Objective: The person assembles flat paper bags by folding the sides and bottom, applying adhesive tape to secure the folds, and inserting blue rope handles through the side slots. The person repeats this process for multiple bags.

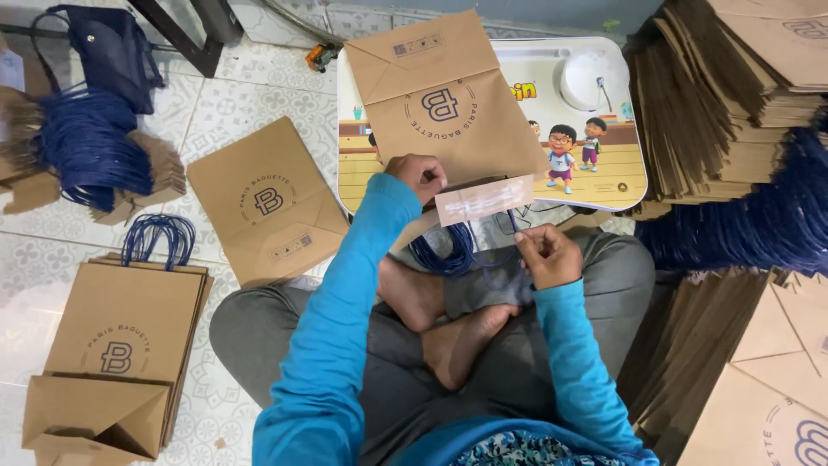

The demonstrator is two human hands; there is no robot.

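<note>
A person in blue sleeves is sitting cross-legged on the tiled floor [216,112] behind a small cartoon-printed worktop [604,164]. A flat brown paper bag [444,103] is lying on that worktop, its near edge overhanging toward the lap. The left hand [416,175] is resting clenched on the bag's near edge, pinching a pale cardboard strip [483,200] just below the bag. The right hand [548,255], nearer the lap, is gripping thin blue cord handles [448,255] looping down beneath the strip.
</note>
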